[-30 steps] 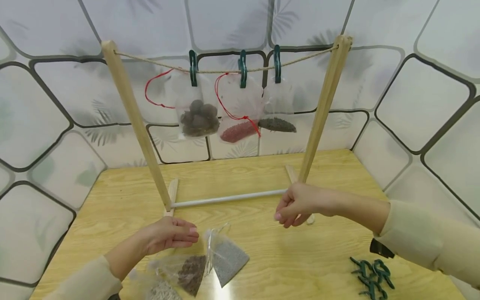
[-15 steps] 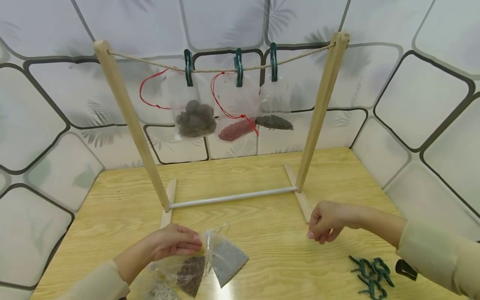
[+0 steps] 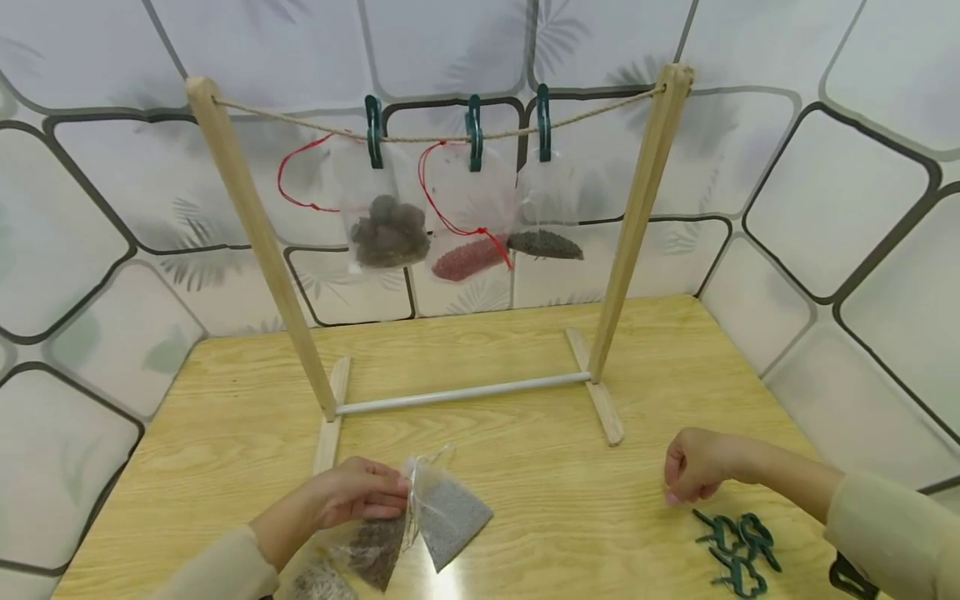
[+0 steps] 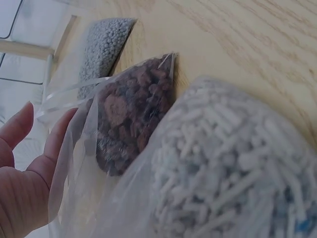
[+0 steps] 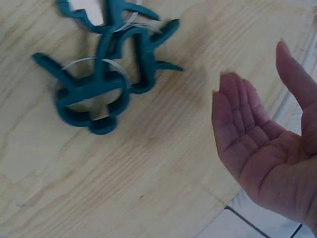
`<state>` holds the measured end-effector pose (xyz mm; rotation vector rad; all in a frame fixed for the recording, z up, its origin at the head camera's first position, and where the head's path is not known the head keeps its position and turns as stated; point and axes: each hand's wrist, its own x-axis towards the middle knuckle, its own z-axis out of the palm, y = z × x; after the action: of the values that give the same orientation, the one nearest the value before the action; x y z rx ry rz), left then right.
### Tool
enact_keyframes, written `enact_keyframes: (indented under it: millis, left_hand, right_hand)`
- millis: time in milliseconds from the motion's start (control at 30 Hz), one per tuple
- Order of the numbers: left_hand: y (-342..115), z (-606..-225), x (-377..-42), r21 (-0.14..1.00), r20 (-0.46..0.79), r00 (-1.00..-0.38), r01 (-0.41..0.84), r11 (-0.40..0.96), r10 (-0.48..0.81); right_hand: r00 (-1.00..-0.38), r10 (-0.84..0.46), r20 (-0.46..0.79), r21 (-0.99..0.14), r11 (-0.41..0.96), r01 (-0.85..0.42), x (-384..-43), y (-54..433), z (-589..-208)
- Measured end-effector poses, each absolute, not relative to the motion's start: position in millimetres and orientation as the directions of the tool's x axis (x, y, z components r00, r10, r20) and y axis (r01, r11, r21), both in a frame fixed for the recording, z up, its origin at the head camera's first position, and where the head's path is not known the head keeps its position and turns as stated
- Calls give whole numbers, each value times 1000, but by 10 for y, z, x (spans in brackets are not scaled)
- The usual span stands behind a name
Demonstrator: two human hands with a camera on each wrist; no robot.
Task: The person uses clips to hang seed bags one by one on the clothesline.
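My left hand reaches over the sheer drawstring bags at the front left. Its fingertips are by the neck of the bag of grey pellets. Below the hand lies a bag of dark brown pieces, and nearest the wrist is a bag of whitish short sticks. In the left wrist view the thumb and fingers stand apart, with no bag pinched between them. My right hand hovers beside several green spring clips at the right. The right wrist view shows its fingers loosely bent, holding nothing.
A wooden frame with a white crossbar stands at the back. Three green clips hold bags on its rope: dark round lumps, red contents and dark grains. Patterned panels enclose the table.
My right hand has moved right and toward me, from the frame's right foot to the green clips. My left hand has shifted slightly right and down, to the neck of the grey pellet bag.
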<state>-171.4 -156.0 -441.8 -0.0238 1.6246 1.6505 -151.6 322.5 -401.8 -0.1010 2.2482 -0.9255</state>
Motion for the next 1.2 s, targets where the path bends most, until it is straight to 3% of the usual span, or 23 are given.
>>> enact_keyframes:
  millis: [367, 767, 1200]
  left_hand:
    - [-1476, -4475, -1722, 812, -547, -668, -570, 125, 506]
    - [-1361, -4533, -1706, 806, -569, -702, -579, 121, 428]
    - [-1303, -4528, -1741, 819, -559, -717, -556, 143, 416]
  right_hand:
    - [-770, -322, -551, -604, 791, 101, -1476, 3561, -4192]
    - [-774, -258, -579, -476, 877, 63, -1406, 3512, -4352]
    - [-804, -349, -482, -560, 828, -23, -1529, 3506, -4435]
